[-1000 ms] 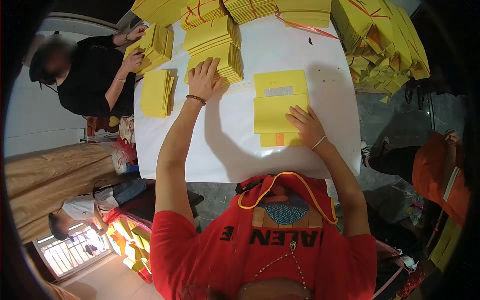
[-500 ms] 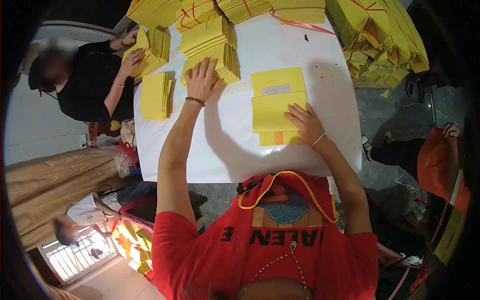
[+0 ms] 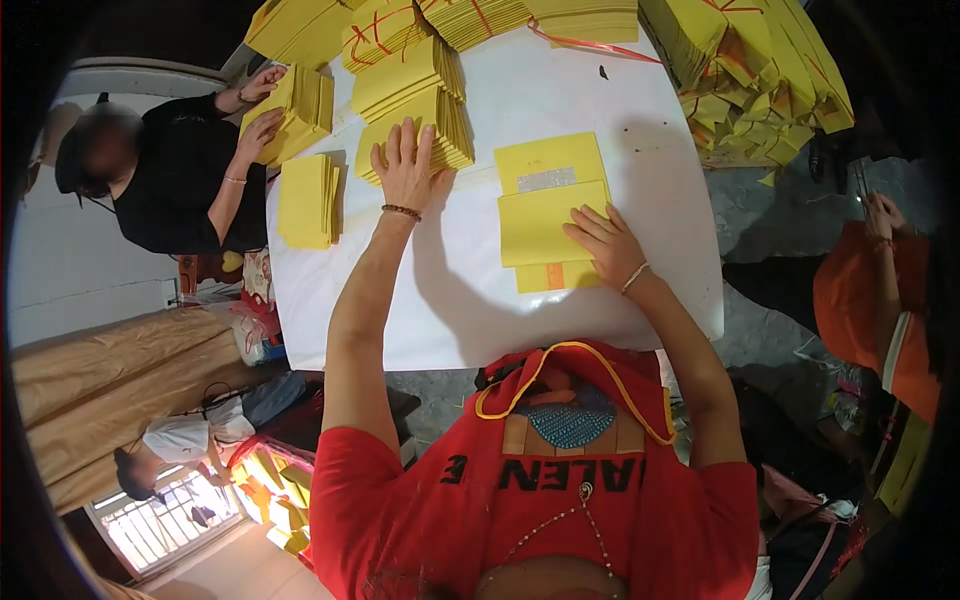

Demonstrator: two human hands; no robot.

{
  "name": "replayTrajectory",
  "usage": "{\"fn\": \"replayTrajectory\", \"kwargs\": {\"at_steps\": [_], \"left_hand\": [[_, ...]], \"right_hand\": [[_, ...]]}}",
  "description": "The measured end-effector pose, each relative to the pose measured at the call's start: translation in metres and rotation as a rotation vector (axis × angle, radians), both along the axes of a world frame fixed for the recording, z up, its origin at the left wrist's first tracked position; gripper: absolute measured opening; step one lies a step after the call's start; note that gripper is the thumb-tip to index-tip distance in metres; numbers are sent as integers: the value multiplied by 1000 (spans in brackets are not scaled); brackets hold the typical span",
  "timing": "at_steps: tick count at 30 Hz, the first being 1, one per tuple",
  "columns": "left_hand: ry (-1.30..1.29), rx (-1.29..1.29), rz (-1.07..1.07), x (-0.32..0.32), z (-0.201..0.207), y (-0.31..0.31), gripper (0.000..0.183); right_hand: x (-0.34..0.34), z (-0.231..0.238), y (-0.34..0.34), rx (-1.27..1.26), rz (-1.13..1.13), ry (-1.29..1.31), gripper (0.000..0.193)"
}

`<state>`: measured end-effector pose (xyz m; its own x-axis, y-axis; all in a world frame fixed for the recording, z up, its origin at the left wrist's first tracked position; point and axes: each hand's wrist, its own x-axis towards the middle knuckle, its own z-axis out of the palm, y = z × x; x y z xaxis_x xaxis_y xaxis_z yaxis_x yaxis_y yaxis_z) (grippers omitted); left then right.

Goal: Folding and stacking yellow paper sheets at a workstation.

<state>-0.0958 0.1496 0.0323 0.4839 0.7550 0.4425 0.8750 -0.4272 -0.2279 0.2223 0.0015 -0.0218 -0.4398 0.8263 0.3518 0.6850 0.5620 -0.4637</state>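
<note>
My left hand (image 3: 406, 182) rests palm down on the near end of a stack of folded yellow paper (image 3: 443, 118), its fingers spread over the top. Nothing is gripped in it. To the right, my right hand (image 3: 608, 246) lies with outstretched fingers on the right edge of a yellow folded sheet (image 3: 540, 225). That piece lies flat across a longer yellow sheet (image 3: 545, 152), which shows a silvery patch (image 3: 547, 179) above it and an orange patch (image 3: 555, 275) below.
Everything lies on a white-covered table (image 3: 470, 320). A smaller yellow pile (image 3: 305, 205) stands at left, near a co-worker (image 3: 175, 170) handling yellow paper. Red-tied bundles (image 3: 380, 38) line the back; a large yellow heap (image 3: 760, 80) sits beyond the right edge. Another person (image 3: 865, 290) is at right.
My left hand has shifted slightly right and toward me on the stack. My right hand stays on the folded sheet. The person at right has raised a hand; the co-worker's paper now lies lower.
</note>
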Motion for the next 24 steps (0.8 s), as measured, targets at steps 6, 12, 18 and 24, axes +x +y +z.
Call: {"fn": "replayTrajectory", "kwargs": {"at_steps": [6,12,18,24], "left_hand": [[69,27,36,-1,-5,4,85],[52,5,35,1,-3,2,82],[-250,-95,-124,41,32,-34,67],[-160,-532,-467,110,10,-135,54]], "right_hand": [[1,-3,1,18,1,8,37],[0,-1,2,37,17,-2,39],[3,0,-2,-47,32,-77,46],[3,3,1,-96,62,-74,52]]}}
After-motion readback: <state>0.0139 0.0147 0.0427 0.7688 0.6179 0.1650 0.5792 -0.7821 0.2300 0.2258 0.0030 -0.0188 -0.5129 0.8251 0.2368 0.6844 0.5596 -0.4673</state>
